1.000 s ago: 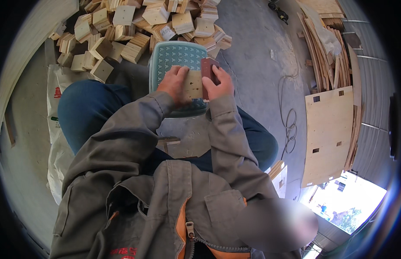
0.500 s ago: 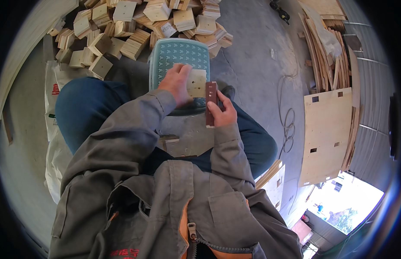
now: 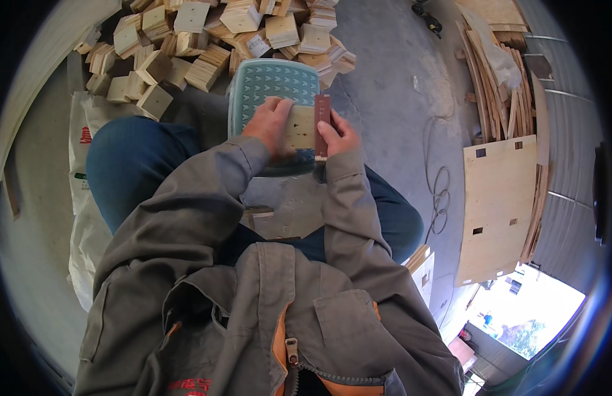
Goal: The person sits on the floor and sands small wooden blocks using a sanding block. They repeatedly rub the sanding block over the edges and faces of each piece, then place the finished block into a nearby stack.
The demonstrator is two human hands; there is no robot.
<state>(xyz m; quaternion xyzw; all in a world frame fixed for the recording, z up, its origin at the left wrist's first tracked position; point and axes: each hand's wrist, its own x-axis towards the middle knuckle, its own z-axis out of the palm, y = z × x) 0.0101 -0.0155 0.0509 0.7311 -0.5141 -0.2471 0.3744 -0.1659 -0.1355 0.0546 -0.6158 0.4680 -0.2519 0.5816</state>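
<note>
On top of a pale blue-green plastic stool (image 3: 273, 76) lies a light plywood block (image 3: 299, 132) with small dark marks on its face. My left hand (image 3: 269, 125) is closed over the block's left side and holds it against the stool. My right hand (image 3: 341, 136) grips a long reddish-brown sanding block (image 3: 322, 115), thumb on top and fingers round its far side. The sanding block stands lengthwise along the right edge of the plywood block and seems to touch it. My fingers hide its right side in part.
A heap of plywood blocks (image 3: 210, 66) lies beyond the stool. White sacking (image 3: 85, 218) is left of my knee. To the right are a loose cable (image 3: 439, 198), a plywood sheet with square holes (image 3: 497, 211) and stacked boards (image 3: 494, 92). A dark tool (image 3: 427, 21) lies far off.
My right hand has pushed the sanding block away from me along the plywood block's right edge. My left hand and the plywood block stay nearly in place.
</note>
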